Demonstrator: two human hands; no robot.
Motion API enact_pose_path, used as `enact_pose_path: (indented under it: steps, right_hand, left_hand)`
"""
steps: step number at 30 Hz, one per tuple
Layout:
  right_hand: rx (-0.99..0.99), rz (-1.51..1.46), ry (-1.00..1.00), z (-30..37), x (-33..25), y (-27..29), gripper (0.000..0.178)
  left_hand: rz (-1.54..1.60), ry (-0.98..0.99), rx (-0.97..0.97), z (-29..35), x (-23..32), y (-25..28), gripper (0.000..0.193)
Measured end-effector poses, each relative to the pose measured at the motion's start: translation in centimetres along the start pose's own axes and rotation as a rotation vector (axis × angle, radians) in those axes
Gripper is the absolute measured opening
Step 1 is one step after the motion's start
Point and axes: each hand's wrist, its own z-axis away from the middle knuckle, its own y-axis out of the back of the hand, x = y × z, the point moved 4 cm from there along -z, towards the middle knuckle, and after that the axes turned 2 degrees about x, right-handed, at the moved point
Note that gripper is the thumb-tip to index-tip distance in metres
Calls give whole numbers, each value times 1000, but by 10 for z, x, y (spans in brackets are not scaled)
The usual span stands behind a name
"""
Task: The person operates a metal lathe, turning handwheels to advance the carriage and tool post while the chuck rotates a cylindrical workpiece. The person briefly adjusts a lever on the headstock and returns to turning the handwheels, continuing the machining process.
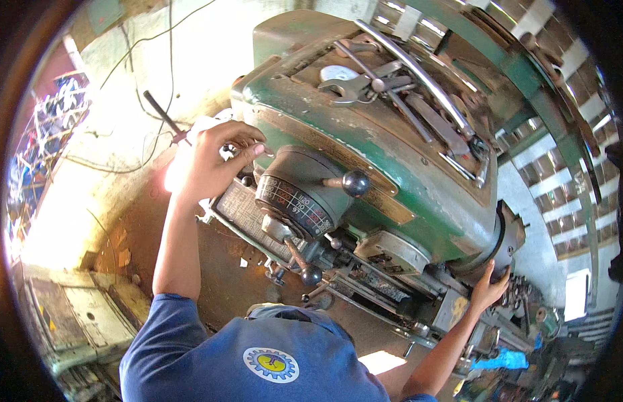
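Note:
In front of me stands a green lathe headstock [432, 208] with a dark round speed dial [295, 191]. My left hand [221, 161] is raised at the dial's left. Its thumb and curled fingers come together, and I cannot make out what is between them. A dark-handled lever [165, 115] sticks up just beyond that hand. Two black ball knobs, an upper knob [356, 182] and a lower knob [311, 275], sit on levers at the dial. At the far right, my right hand [487, 291] grips the lower edge of the lathe chuck [509, 238], its thumb and fingers apart.
On the headstock lie an open-end spanner [348, 89], a long bar [419, 74] and several other tools. The lathe bed [372, 288] runs off to the lower right, with a blue cloth [502, 360] near it. A worn cabinet [80, 311] stands at lower left.

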Motion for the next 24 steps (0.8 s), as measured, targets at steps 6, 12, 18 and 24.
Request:
enact_pose_path:
  steps: [6, 12, 18, 24]
  right_hand:
    - [-46, -468, -342, 158, -44, 33, 25]
    - [-119, -607, -120, 183, -127, 37, 39]
    - [-246, -633, 113, 149, -178, 44, 62]
    - [-243, -509, 340, 150, -192, 17, 62]
  left_hand:
    - [448, -151, -121, 0, 67, -18, 27]
    - [560, -184, -204, -20, 90, -80, 38]
    - [512, -166, -162, -19, 106, -119, 40]
    - [299, -361, -149, -21, 111, -118, 36]
